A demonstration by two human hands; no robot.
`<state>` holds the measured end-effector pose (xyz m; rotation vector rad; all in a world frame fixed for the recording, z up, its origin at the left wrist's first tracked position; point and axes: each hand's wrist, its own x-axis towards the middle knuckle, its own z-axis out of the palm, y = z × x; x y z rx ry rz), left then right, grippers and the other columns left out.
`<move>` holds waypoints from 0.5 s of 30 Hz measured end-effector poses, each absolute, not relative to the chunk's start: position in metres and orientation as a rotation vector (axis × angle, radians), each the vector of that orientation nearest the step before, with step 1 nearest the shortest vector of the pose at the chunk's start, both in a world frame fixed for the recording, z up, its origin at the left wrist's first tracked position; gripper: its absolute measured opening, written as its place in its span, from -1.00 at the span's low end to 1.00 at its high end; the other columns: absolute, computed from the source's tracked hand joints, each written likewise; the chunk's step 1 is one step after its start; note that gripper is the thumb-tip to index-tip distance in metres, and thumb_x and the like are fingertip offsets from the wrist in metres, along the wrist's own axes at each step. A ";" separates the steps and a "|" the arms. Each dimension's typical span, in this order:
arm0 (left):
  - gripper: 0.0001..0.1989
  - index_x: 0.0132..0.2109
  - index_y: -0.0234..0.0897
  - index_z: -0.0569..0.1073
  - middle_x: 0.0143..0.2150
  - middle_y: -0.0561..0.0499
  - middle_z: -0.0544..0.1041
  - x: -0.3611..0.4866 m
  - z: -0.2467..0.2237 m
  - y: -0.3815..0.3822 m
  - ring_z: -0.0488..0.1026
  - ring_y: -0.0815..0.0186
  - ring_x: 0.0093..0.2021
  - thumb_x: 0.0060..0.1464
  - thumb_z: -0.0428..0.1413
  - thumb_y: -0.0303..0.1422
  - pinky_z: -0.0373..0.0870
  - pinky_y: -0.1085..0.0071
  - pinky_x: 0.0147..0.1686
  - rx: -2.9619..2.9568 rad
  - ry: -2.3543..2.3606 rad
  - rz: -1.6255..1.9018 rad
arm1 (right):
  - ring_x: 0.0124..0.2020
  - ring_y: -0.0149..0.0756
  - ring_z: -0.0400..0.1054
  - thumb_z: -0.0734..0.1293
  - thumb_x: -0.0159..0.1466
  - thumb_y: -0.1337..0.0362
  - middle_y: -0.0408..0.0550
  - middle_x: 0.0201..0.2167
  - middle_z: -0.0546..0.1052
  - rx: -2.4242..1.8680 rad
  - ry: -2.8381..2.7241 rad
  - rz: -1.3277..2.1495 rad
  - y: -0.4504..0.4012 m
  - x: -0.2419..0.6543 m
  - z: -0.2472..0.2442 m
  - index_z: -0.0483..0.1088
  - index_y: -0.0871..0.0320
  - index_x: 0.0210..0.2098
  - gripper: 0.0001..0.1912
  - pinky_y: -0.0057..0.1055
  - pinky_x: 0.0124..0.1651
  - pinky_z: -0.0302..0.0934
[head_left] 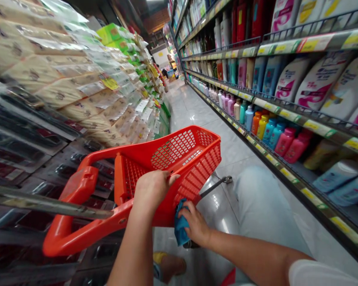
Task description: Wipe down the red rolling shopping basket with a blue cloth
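Observation:
A red plastic shopping cart stands in front of me, its handle pointing to the left. My left hand is closed over the near top rim of the basket, with the thumb along the edge. Lower down, my right hand presses a blue cloth against the outer side of the cart near its bottom. The fingers are bent around the cloth, which hangs down below them. From what shows through the mesh, the basket holds nothing I can make out.
Shelves of shampoo bottles line the right side, with small coloured bottles lower down. Stacked tissue packs and hanging packaged goods fill the left. A metal pole crosses near the cart handle. Grey tiled floor runs along the aisle.

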<state>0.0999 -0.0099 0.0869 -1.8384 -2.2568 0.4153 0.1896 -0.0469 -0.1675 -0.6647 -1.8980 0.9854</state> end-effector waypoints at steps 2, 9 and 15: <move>-0.44 -0.21 -0.21 0.61 -0.31 -0.17 0.65 0.098 0.090 -0.010 0.59 0.10 -0.24 0.33 -0.16 0.03 0.27 0.34 -0.33 -1.816 -2.288 0.436 | 0.03 -0.17 0.39 0.23 -0.10 0.55 -0.06 0.00 0.35 -0.742 -1.811 0.991 -0.029 0.190 -0.170 0.37 0.02 -0.14 -0.46 -0.27 0.14 0.35; -0.45 -0.24 -0.18 0.60 -0.27 -0.13 0.66 0.091 0.091 -0.009 0.59 0.13 -0.22 0.33 -0.15 0.05 0.26 0.36 -0.33 -1.810 -2.309 0.489 | 0.14 -0.11 0.25 0.14 0.18 0.45 0.06 -0.02 0.32 -1.226 -1.269 0.891 0.075 0.204 -0.181 0.24 0.06 -0.11 -0.70 -0.02 0.31 0.13; -0.41 -0.28 -0.20 0.59 -0.28 -0.14 0.66 0.086 0.084 -0.008 0.59 0.08 -0.21 0.32 -0.17 0.07 0.27 0.33 -0.32 -1.794 -2.308 0.426 | -0.18 -0.26 0.43 0.24 -0.04 0.49 -0.11 -0.21 0.42 -1.073 -1.464 1.043 -0.029 0.169 -0.195 0.34 0.05 -0.23 -0.62 -0.31 0.00 0.38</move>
